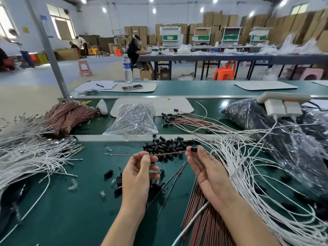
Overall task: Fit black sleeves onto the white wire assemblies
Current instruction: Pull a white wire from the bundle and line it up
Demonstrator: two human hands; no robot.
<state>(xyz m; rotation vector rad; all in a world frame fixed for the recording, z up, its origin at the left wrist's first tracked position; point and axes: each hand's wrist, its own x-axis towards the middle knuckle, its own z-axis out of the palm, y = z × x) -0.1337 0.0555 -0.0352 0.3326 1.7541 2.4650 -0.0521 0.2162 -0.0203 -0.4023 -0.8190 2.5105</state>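
Two hands over green table [71, 201]. Left hand [140, 173] pinches one thin brownish wire [124, 155], held level. Right hand [207, 171] pinches one black sleeve [193, 149] at the wire's right end. Loose sleeve pile [166, 146] just behind, too many to count. Two white wire heaps: left heap [32, 153], right heap [248, 166]. One clear bag [132, 119] beyond the pile.

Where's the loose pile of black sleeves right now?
Head view, centre: the pile of black sleeves lies on the green mat just beyond the left hand and right hand, in front of the clear plastic bag.
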